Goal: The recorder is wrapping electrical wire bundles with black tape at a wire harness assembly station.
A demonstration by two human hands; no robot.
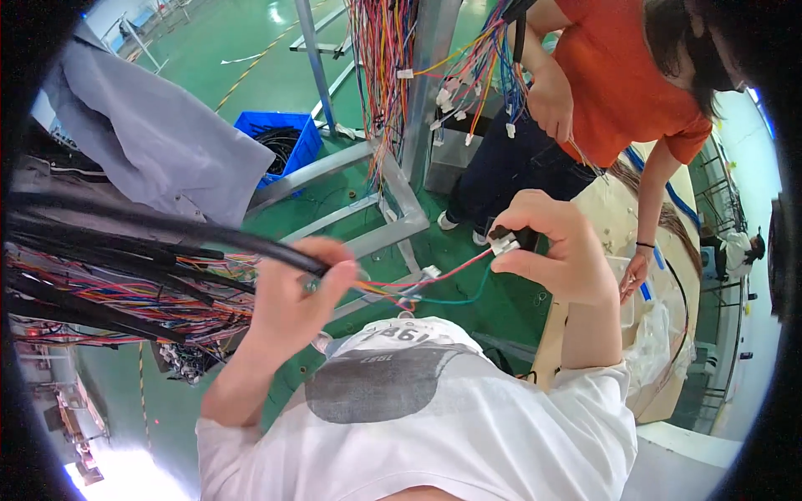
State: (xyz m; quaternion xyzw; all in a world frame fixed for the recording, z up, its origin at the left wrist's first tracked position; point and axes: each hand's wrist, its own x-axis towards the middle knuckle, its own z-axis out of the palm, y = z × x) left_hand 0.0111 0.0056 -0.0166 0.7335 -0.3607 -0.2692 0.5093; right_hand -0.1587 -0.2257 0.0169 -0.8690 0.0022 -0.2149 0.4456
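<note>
My left hand (pixel 305 292) is closed around the end of a black-sleeved cable (pixel 200 230), which runs off to the left. Pink, yellow and green thin wires (pixel 447 275) come out of that end. Between the thumb and fingers of my right hand (pixel 568 250) is a small white connector (pixel 505 244), with a pink wire leading to it. A dark piece lies behind the connector, partly covered by my fingers, so its kind is unclear. Another white connector (pixel 431 272) hangs on the wires between my hands.
Thick bundles of black cables and coloured wires (pixel 92 288) lie at left, below a grey cloth (pixel 159 125). A metal frame (pixel 401 204) and a blue bin (pixel 305 150) stand ahead. At right, a co-worker in an orange shirt (pixel 618 75) handles wires beside a wooden table (pixel 576 326).
</note>
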